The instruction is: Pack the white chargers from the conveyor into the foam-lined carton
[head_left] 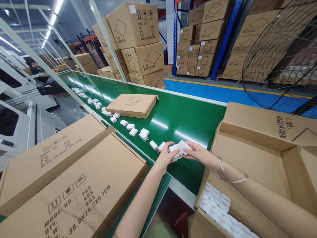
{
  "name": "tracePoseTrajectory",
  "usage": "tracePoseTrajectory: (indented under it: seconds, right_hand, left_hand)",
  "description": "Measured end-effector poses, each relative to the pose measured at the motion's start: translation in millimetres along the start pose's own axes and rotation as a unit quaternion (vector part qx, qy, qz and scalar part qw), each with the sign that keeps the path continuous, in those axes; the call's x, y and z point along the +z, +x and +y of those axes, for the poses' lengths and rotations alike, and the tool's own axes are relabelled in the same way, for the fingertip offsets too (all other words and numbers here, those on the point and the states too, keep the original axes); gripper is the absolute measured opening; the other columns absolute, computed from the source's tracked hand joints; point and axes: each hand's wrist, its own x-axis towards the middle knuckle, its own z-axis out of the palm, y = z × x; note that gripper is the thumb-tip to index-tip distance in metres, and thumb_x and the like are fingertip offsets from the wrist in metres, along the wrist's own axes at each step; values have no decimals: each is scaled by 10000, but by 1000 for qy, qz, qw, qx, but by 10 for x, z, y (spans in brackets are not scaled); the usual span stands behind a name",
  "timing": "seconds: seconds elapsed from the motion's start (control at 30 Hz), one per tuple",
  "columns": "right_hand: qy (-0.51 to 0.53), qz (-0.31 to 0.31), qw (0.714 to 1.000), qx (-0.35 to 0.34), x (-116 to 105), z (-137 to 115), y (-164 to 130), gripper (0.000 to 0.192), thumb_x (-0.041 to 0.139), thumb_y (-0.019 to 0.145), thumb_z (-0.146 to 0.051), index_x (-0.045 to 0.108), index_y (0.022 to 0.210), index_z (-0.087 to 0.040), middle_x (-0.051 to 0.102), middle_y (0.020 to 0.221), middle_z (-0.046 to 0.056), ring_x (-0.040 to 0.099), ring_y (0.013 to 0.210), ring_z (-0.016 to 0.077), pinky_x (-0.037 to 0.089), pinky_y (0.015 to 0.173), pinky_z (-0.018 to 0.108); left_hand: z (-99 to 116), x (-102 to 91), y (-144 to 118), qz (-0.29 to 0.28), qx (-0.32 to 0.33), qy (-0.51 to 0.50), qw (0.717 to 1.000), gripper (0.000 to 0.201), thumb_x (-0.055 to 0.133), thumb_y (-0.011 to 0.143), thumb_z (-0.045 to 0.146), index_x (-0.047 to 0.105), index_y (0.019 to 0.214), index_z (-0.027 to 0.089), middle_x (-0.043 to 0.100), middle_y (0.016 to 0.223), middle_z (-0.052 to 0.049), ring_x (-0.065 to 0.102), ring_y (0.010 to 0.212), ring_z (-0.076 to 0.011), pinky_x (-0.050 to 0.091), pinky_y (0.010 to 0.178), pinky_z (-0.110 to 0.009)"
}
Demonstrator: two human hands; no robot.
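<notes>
Over the near end of the green conveyor belt [188, 122], my left hand [165, 156] is closed around white charger plugs [174, 153]. My right hand [196, 152] meets it from the other side, its fingers gripping another white charger plug [183, 147]. The plugs in both hands touch or nearly touch. Loose white chargers [133, 132] lie in a line along the belt's left side, the closest ones right beside my left hand. Below my right forearm, an open carton [257, 148] holds rows of packed white chargers [220, 206] in its near left corner.
Closed flat cartons [81, 198] lie at the left front. Another flat carton [132, 104] rests on the belt. Stacked boxes [143, 56] stand behind it, with a wire-caged fan [279, 56] at the right. A person [37, 69] is far left.
</notes>
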Motion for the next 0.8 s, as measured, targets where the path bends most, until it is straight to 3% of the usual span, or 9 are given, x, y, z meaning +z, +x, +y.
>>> tracePoseTrajectory:
  seconds: [0.17,0.33,0.47,0.6,0.8]
  right_hand:
    - [-90,-52,993,-62,-329,-139,-610,341,664,698,-371,562,975,-201,609,954,43,565,905,185,460,805,329]
    - [-53,-30,993,-104,-531,-40,-1057,255,706,665,-303,625,901,-250,589,1113,60,562,967,203,467,769,318]
    - [-16,-37,991,-124,-560,96,-1171,215,728,647,-277,660,851,-277,610,1076,43,573,947,187,464,749,305]
    - [15,-53,990,-133,-547,168,-1177,197,728,649,-261,671,837,-278,613,1054,41,582,923,175,467,737,295]
    - [-3,-64,989,-137,-562,150,-1202,173,712,661,-310,676,818,-249,606,1050,61,588,886,173,486,686,269]
  left_hand:
    - [204,262,-321,-108,-63,-121,985,301,600,747,278,513,1018,177,620,828,-38,617,716,-136,495,669,-255]
    - [253,571,-662,-108,-114,-274,949,276,493,811,365,551,907,113,642,783,-76,646,716,-166,491,674,-229]
    - [183,709,-833,-111,-111,-261,952,263,530,781,395,559,821,137,608,698,-29,574,557,-112,442,562,-218]
    - [95,769,-878,-85,-110,-242,960,274,620,713,411,543,803,163,546,704,15,493,606,-73,362,537,-180]
    - [58,786,-900,-132,-103,-183,969,343,584,724,478,526,865,171,497,707,22,440,606,-72,309,533,-184]
